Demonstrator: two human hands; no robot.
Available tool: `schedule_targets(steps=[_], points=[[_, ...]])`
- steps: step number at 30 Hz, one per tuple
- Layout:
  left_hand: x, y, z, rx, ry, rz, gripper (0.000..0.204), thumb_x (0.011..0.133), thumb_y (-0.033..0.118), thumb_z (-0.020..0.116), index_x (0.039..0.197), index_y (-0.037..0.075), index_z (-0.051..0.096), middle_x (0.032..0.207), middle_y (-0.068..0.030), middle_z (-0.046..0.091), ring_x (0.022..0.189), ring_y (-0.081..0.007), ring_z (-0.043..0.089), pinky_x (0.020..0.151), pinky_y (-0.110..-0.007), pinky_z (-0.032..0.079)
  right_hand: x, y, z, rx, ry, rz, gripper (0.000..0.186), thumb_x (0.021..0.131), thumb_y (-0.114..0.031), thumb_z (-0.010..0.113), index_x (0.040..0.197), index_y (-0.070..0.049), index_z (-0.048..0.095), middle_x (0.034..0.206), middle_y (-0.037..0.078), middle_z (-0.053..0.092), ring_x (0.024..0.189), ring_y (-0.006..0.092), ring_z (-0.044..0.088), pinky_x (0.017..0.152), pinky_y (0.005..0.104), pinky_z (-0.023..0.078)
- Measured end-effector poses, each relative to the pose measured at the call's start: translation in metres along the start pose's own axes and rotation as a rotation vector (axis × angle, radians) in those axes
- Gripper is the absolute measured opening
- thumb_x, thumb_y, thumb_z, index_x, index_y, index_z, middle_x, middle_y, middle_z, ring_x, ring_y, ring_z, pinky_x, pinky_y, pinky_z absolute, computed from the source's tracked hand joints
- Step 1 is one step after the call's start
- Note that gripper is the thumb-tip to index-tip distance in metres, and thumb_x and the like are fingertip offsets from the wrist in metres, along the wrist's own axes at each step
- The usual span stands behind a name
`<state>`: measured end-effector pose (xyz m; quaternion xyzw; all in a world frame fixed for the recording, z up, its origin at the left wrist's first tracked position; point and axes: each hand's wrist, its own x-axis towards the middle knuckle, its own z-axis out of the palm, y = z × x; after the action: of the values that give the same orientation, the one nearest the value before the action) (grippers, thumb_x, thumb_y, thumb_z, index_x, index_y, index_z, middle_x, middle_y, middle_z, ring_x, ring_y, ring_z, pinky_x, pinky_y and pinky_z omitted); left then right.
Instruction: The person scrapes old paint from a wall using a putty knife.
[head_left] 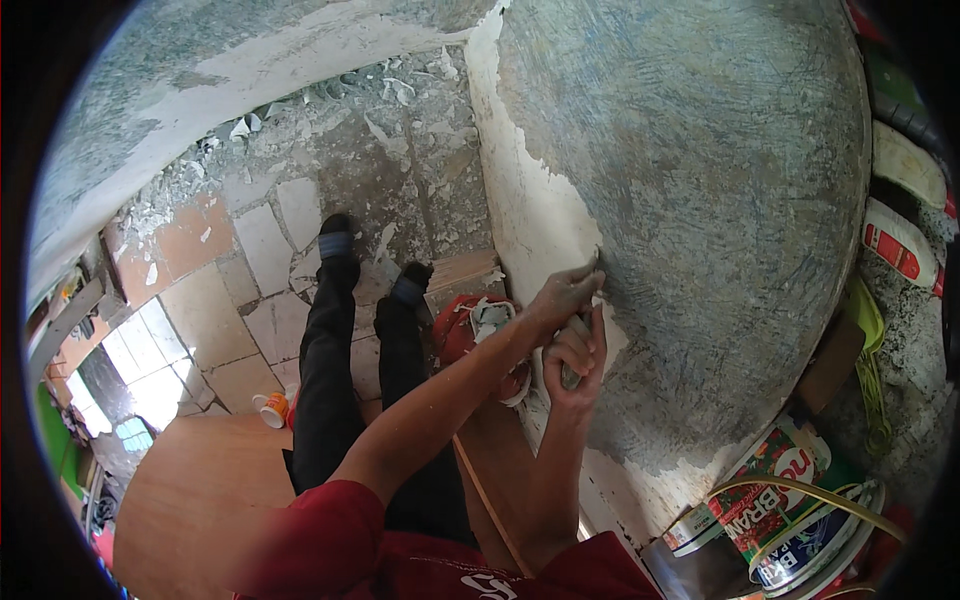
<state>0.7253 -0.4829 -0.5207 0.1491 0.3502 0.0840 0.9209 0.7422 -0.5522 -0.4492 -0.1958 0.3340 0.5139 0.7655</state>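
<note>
Our red shirt [400, 555] fills the bottom edge, closest to the lens, and both bare forearms rise from it toward the wall.

Largest in view is the curved wall [700, 180], grey-blue, scored all over with fine scratch marks, with white plaster exposed along its left edge and lower down. Next comes the tiled floor [230, 290], dusty and littered with pale flakes of stripped paint near the wall base. We stand on it in black trousers [330, 370] and dark shoes. A wooden board [200, 490] lies at lower left, with a small orange and white cup [270, 408] just beside its upper edge. Paint cans [770, 510] are stacked at lower right, against the wall's foot.

Our left hand [562, 298] reaches across with its fingers pressed flat on the scraper blade [597, 262], which touches the wall at the border between grey paint and white plaster. Our right hand [575, 355] sits just below, fingers curled tight around the scraper's handle, most of which is hidden in the fist.
</note>
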Motion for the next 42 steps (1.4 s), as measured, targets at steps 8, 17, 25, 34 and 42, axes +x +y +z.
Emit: schedule_targets(steps=[8, 17, 25, 34, 42], points=[[-0.001, 0.004, 0.0, 0.025, -0.02, -0.031, 0.056, 0.093, 0.032, 0.053, 0.138, 0.005, 0.036, 0.068, 0.002, 0.049, 0.058, -0.006, 0.046, 0.051, -0.023, 0.04, 0.005, -0.01, 0.001, -0.004, 0.007, 0.03, 0.039, 0.099, -0.027, 0.034, 0.093, 0.006, 0.052, 0.053, 0.002, 0.039, 0.035, 0.0089, 0.04, 0.029, 0.0189, 0.038], [-0.007, -0.006, 0.002, 0.073, -0.03, -0.024, 0.059, 0.091, 0.035, 0.056, 0.139, 0.008, 0.035, 0.075, 0.0022, 0.052, 0.054, -0.004, 0.043, 0.047, -0.02, 0.039, -0.007, -0.012, -0.009, 0.0, -0.031, 0.057, 0.036, 0.099, -0.027, 0.034, 0.095, 0.004, 0.053, 0.055, 0.002, 0.04, 0.037, 0.0087, 0.039, 0.03, 0.0197, 0.036], [0.017, 0.012, -0.013, -0.032, 0.014, -0.01, 0.058, 0.093, 0.029, 0.053, 0.138, -0.001, 0.031, 0.071, 0.0035, 0.047, 0.062, -0.0049, 0.043, 0.056, -0.022, 0.04, 0.029, -0.011, -0.003, 0.013, 0.042, 0.069, 0.035, 0.099, -0.027, 0.036, 0.087, 0.003, 0.051, 0.054, 0.002, 0.039, 0.036, 0.0085, 0.038, 0.029, 0.0187, 0.034], [0.005, 0.0, -0.003, -0.036, 0.033, -0.013, 0.055, 0.093, 0.031, 0.052, 0.139, 0.005, 0.035, 0.071, 0.0045, 0.046, 0.061, -0.0051, 0.042, 0.056, -0.02, 0.039, 0.013, -0.011, -0.004, -0.009, -0.065, 0.077, 0.034, 0.099, -0.024, 0.035, 0.091, 0.006, 0.05, 0.054, 0.002, 0.039, 0.038, 0.0081, 0.038, 0.031, 0.0188, 0.036], [0.019, 0.012, -0.017, -0.015, 0.027, -0.065, 0.045, 0.093, 0.03, 0.052, 0.13, 0.005, 0.047, 0.071, 0.0039, 0.047, 0.061, -0.0052, 0.043, 0.055, -0.02, 0.039, 0.036, -0.008, -0.006, -0.023, 0.029, 0.07, 0.036, 0.099, -0.025, 0.035, 0.089, 0.005, 0.053, 0.055, 0.001, 0.039, 0.039, 0.0078, 0.039, 0.032, 0.0197, 0.036]])
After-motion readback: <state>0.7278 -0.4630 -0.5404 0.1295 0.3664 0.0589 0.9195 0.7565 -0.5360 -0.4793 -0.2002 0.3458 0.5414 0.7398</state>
